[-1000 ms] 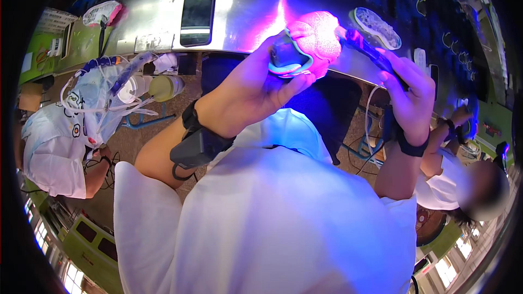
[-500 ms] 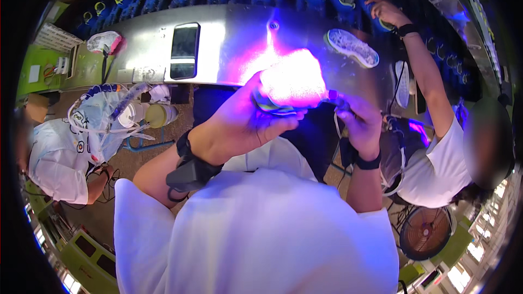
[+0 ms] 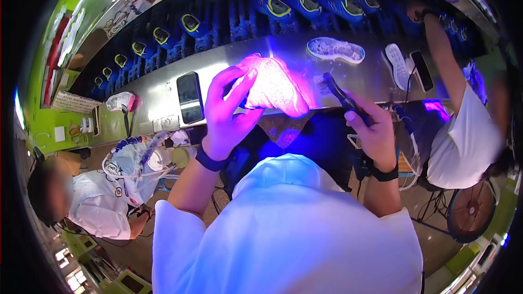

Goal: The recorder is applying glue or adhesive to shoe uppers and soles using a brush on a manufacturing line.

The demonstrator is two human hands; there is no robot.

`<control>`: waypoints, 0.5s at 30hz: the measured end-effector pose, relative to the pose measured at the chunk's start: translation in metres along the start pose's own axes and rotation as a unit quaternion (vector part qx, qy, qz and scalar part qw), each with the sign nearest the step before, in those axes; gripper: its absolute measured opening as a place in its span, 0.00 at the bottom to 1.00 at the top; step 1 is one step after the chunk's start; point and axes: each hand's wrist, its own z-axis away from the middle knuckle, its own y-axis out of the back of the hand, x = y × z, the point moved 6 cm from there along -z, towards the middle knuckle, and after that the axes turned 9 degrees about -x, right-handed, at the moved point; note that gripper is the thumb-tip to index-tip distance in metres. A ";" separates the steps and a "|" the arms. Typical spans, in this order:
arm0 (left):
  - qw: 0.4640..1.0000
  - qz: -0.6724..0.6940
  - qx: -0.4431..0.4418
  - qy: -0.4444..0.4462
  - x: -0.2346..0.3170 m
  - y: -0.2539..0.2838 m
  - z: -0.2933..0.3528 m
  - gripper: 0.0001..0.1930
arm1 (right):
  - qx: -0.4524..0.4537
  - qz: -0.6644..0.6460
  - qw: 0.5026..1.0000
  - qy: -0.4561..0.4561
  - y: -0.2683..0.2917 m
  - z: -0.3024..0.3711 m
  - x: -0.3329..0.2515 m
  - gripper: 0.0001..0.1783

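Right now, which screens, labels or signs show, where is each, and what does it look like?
Phone: flat on the steel counter, left of the left hand; dark rectangular screen.
Second phone: counter's right end; dark, cabled.
Printed sheet: far left; white, dense lines.
Sticker: green surface far left; small white square.

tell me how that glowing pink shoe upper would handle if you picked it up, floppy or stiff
Likely soft: the shoe upper drapes in a loose fold over the left hand. Probably light, since fingers alone prop it up. It looks like knit fabric, so hardly slippery. The right hand aims a dark torch at it.
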 end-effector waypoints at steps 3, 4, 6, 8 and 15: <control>0.996 -0.045 -0.009 -0.076 0.010 0.011 0.002 0.31 | -0.009 0.044 0.998 0.036 0.001 0.008 -0.024 0.22; 0.990 -0.079 0.001 -0.118 0.015 0.013 0.004 0.30 | -0.007 0.033 0.999 0.040 0.000 0.009 -0.029 0.22; 0.978 -0.128 0.003 -0.164 0.025 0.020 0.010 0.26 | -0.011 0.073 0.994 0.079 -0.004 0.006 -0.044 0.22; 0.973 -0.134 0.007 -0.189 0.028 0.026 0.014 0.26 | -0.021 0.114 0.986 0.120 -0.012 0.004 -0.060 0.23; 0.950 -0.189 0.002 -0.249 0.030 0.049 0.031 0.22 | -0.088 0.194 0.967 0.142 -0.039 -0.006 -0.083 0.24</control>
